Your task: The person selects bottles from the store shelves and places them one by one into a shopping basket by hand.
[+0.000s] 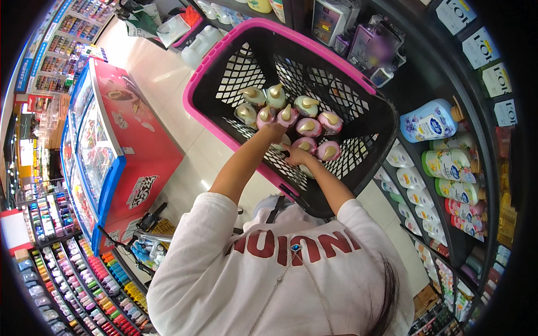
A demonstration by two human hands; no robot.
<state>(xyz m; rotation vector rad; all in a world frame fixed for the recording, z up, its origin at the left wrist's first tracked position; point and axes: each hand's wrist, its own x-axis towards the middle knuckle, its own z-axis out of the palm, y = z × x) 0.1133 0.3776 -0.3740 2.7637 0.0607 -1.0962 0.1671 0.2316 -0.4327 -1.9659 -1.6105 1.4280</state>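
A deep black basket (350, 159) with a pink rim stands in front of me. Several pump bottles with gold tops sit upright in it, some pale green-white (245, 113) and some pink (309, 127). My left hand (273, 133) reaches down among them, closed over the top of a pale pump bottle (279, 144), its fingertips partly hidden. Close beside it, my right hand (295, 155) is closed with the thumb against the same bottle's side. Other pump bottles stand right next to both hands. The lower parts of the bottles are hidden.
A red chest freezer (140, 120) with a blue edge stands on the left, near a bicycle (137, 238). Shelves with large bottles (428, 120) line the right side. A white jug (200, 46) is beyond the basket. Racks of small colourful goods (92, 277) fill the lower left.
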